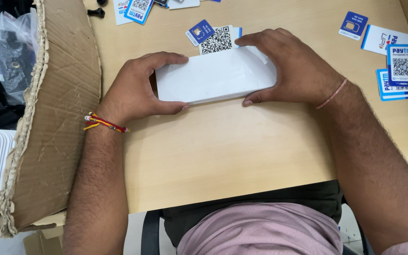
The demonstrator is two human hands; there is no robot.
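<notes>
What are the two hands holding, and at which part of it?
Both hold a white stack of envelopes on the table: the left hand grips its left end, the right hand its right end.

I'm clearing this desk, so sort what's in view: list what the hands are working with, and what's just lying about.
In hand:
- white envelope stack, gripped at its ends by left hand and right hand

Lying about:
- square-code card behind the stack
- small blue card
- blue-and-white stickers at right
- torn cardboard box at left
- plastic bag
</notes>
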